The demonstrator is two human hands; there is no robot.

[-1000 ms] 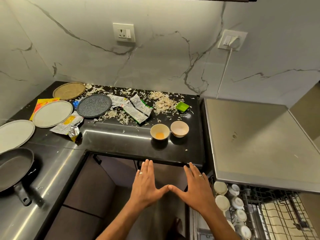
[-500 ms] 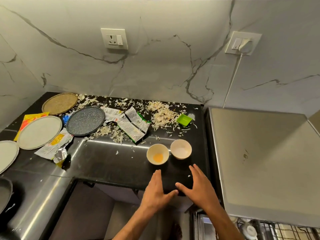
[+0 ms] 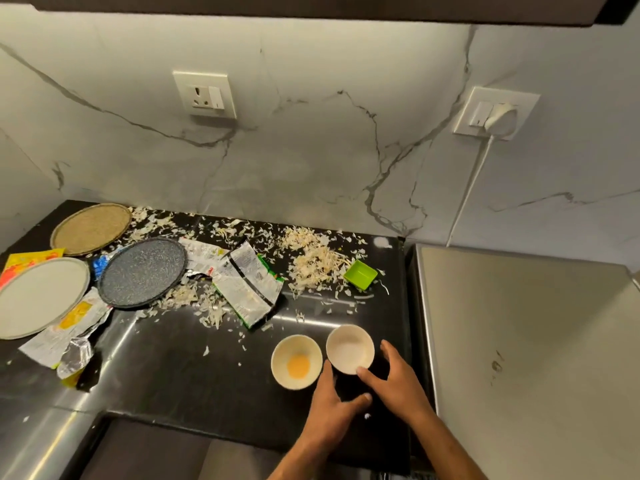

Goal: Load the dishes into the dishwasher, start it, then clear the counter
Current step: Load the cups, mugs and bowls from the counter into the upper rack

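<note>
Both hands have advanced from the desk's near edge, where they hovered together a second ago, up to the two small bowls. The view has shifted left and forward with them; the open dishwasher rack seen earlier at lower right is now out of frame.

Right hand (image 3: pixel 398 382): fingers spread in an open curve around the near right side of the white bowl (image 3: pixel 350 348), thumb tip at its near rim, forefinger beside its right wall. Contact looks light; not yet a closed grip.

Left hand (image 3: pixel 334 401): fingers extended, tips just beside the near right rim of the bowl with yellow residue (image 3: pixel 296 362). Whether it touches, cannot tell. It holds nothing.

Both bowls sit upright on the black desk (image 3: pixel 180 372), just beside each other, near the steel dishwasher top (image 3: pixel 519 341).

Not yet handled: speckled dark plate (image 3: pixel 142 271), pale plate (image 3: pixel 40 296), woven-look plate (image 3: pixel 90 228), green square dish (image 3: pixel 360 274), torn wrappers (image 3: pixel 247 289), scattered peelings (image 3: pixel 311 261).

Judgement: loading begins with these two bowls, one per hand; the pickup is imminent, the lift not made. Starting the machine and clearing the desk remain
</note>
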